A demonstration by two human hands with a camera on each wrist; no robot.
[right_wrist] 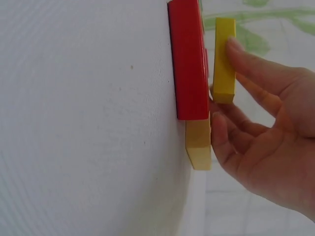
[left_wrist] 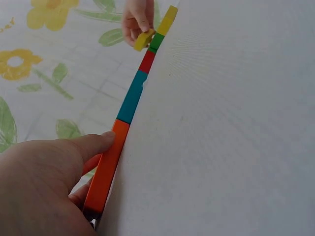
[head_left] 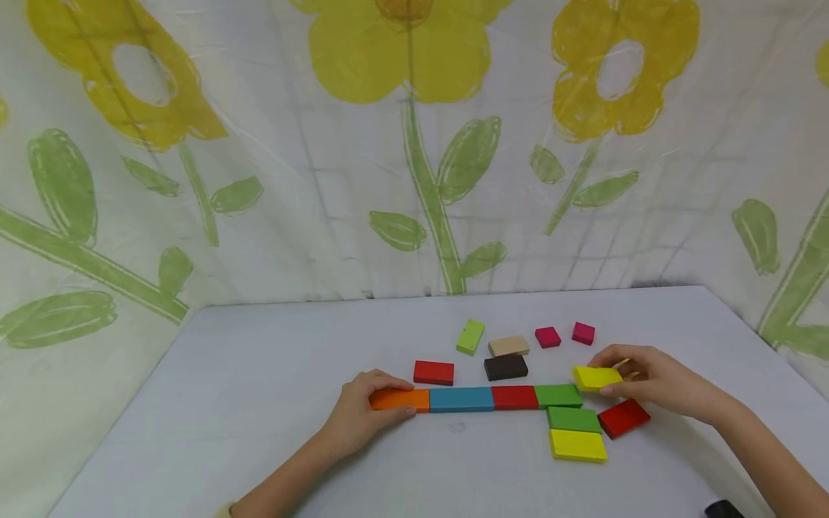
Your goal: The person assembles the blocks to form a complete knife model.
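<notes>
At the left end of a row of blocks, my left hand [head_left: 363, 410] grips an orange block [head_left: 401, 400], thumb on its near side and fingers on its far side. Rightward from it run a blue block [head_left: 461, 399], a dark red block [head_left: 514, 398] and a green block [head_left: 558, 396], end to end. My right hand [head_left: 657, 378] pinches a yellow block [right_wrist: 225, 59] between thumb and fingers, raised off the table by the row's right end. Below that end lie a second green block [head_left: 573, 419] and another yellow block [head_left: 578, 445]. A red block [right_wrist: 189, 64] lies near the right hand.
Behind the row lie a red block [head_left: 434, 372], a black block [head_left: 506, 367], a beige block [head_left: 509, 346], a lime block [head_left: 470, 337] and two small pink blocks [head_left: 547, 337]. A flowered curtain [head_left: 324, 216] borders the white table [head_left: 227, 403]. A black object [head_left: 723, 509] sits at the lower right.
</notes>
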